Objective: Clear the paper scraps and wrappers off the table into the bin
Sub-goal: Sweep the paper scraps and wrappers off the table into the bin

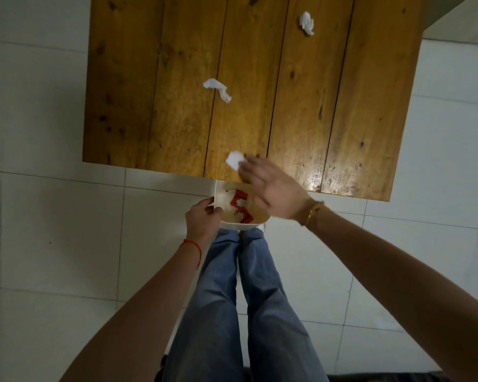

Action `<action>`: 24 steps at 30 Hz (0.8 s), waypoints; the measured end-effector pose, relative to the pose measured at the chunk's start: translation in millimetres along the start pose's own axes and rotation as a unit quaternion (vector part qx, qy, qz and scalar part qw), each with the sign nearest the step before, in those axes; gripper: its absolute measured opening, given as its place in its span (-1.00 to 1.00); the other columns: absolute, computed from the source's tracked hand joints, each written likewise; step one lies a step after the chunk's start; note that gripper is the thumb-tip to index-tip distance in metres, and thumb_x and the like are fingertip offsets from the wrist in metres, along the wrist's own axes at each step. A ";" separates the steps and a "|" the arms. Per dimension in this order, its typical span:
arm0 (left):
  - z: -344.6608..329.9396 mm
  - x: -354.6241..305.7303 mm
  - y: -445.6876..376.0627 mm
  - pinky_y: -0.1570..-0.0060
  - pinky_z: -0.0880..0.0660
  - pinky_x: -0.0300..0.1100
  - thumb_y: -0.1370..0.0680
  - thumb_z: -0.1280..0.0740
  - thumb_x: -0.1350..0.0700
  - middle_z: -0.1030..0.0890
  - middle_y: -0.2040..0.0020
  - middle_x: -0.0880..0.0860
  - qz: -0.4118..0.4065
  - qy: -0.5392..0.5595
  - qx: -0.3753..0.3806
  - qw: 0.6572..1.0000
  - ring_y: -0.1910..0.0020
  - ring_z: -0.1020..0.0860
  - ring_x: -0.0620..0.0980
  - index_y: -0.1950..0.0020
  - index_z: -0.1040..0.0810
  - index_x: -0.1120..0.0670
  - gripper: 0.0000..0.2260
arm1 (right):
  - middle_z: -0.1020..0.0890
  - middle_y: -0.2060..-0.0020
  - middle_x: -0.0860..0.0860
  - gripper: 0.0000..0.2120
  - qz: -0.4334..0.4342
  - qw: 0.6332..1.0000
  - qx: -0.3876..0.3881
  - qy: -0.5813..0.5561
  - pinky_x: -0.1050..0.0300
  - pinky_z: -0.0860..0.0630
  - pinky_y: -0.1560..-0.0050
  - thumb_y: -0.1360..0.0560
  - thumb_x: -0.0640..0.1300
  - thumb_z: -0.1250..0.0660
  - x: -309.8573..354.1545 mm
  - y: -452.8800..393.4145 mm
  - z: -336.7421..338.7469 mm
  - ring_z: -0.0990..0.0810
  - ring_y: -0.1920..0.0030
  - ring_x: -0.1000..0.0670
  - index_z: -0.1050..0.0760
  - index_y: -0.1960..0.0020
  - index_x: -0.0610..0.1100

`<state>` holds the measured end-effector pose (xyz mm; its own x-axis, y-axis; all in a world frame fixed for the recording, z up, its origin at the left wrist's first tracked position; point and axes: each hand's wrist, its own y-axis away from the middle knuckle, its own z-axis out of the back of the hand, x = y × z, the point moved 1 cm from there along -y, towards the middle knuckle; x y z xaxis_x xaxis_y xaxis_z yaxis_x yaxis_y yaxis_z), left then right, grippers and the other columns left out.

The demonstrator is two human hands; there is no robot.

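A wooden table (260,78) fills the upper view. Three white paper scraps lie on it: a crumpled scrap (307,22) at the far right, a twisted scrap (217,89) in the middle, and a near scrap (234,159) by the front edge. A white bin (218,194) sits just under the table's front edge, with red wrappers (239,205) and white paper inside. My left hand (203,220) grips the bin's left rim. My right hand (271,186) is flat with fingers spread, blurred, its fingertips touching the near scrap above the bin.
Pale floor tiles (53,216) surround the table. My legs in blue jeans (240,299) stand directly behind the bin. A grey ledge (467,17) shows at the top right corner.
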<state>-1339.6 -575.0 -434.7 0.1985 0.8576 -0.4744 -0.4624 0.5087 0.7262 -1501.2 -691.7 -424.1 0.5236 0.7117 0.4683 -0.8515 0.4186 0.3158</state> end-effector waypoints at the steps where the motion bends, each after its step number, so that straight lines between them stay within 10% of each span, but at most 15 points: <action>1: 1.0 0.3 0.4 0.39 -0.31 -0.62 -0.45 -0.26 0.24 -0.62 0.23 -0.05 0.001 -0.001 0.000 1.000 0.34 -0.49 -0.28 -0.03 -0.63 0.08 -0.77 | -0.34 -0.45 -0.15 -0.52 0.035 0.999 0.011 -0.002 -0.10 -0.07 -0.52 -0.58 -0.04 -0.12 8.6 8.1 -7.4 -0.17 -0.52 -0.12 -0.28 -0.46 -0.19; 9: 8.7 4.3 0.8 0.39 -0.33 -0.53 -0.45 -0.26 0.21 -0.59 0.28 -0.10 -0.006 -0.009 0.007 1.000 0.34 -0.50 -0.27 0.04 -0.63 0.05 -0.81 | -0.26 -0.49 -0.13 -0.47 -0.039 0.993 -0.102 -0.045 -0.05 -0.04 -0.53 -0.58 -0.08 -0.13 5.2 -49.4 29.5 -0.14 -0.52 -0.09 -0.16 -0.52 -0.18; 17: 12.5 8.9 -4.9 0.40 -0.29 -0.67 -0.47 -0.24 0.22 -0.57 0.22 -0.09 -0.008 -0.022 0.001 1.000 0.36 -0.46 -0.31 -0.14 -0.60 0.08 -0.72 | -0.05 -0.56 -0.09 -0.41 -0.122 0.992 -0.029 -0.013 -0.03 0.03 -0.54 -0.61 0.00 -0.09 -21.5 -139.1 65.8 0.03 -0.55 -0.09 -0.02 -0.55 -0.17; 24: 15.2 13.3 -3.3 0.37 -0.31 -0.51 -0.44 -0.26 0.22 -0.63 0.23 -0.02 -0.011 -0.027 -0.008 1.000 0.34 -0.48 -0.19 -0.03 -0.64 0.05 -0.76 | -0.21 -0.51 -0.13 -0.43 -0.034 0.999 -0.023 -0.033 -0.03 0.03 -0.53 -0.56 -0.04 -0.12 15.6 -51.2 12.7 -0.08 -0.53 -0.11 -0.14 -0.52 -0.21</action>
<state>-1322.3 -564.1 -435.9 0.2546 0.8493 -0.4625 -0.4710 0.5266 0.7077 -1449.0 -709.2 -422.5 0.5798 0.6426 0.5009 -0.8135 0.4909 0.3118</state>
